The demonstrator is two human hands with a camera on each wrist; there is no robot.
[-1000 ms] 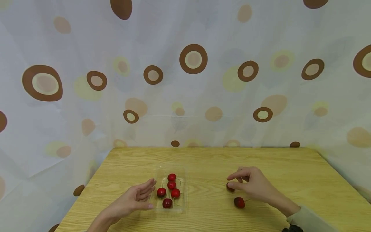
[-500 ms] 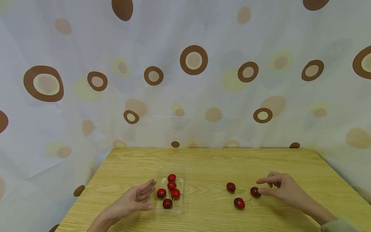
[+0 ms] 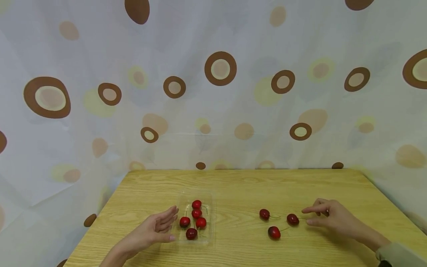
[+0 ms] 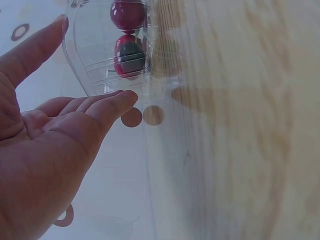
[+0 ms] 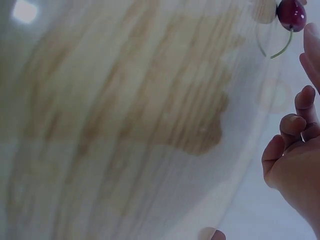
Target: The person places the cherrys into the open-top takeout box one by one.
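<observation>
My left hand [image 3: 146,230] stands at the left side of a clear plastic tray [image 3: 212,218], fingers extended along its wall. Thumb and fingertips lie right at the tray's edge in the left wrist view. Inside the tray are several red cherries [image 3: 191,233], some with thin green stems. On the right, my right hand [image 3: 341,221] hovers over the wood with thumb and forefinger parted, holding nothing. Just left of its fingertips lies a dark red cherry [image 3: 293,219], its stem pointing toward the hand. That hand shows partly at the right wrist view's edge, below a cherry [image 5: 292,14].
Two more cherries lie on the wooden table [image 3: 240,189]: a dark one [image 3: 264,214] farther back and a brighter one [image 3: 274,233] nearer the front. Behind the table hangs a pale curtain [image 3: 247,100] with brown and beige circles.
My right hand has moved right, from beside the back cherry to past another dark cherry. It touched that cherry half a second ago and is now off it. The left hand stays put.
</observation>
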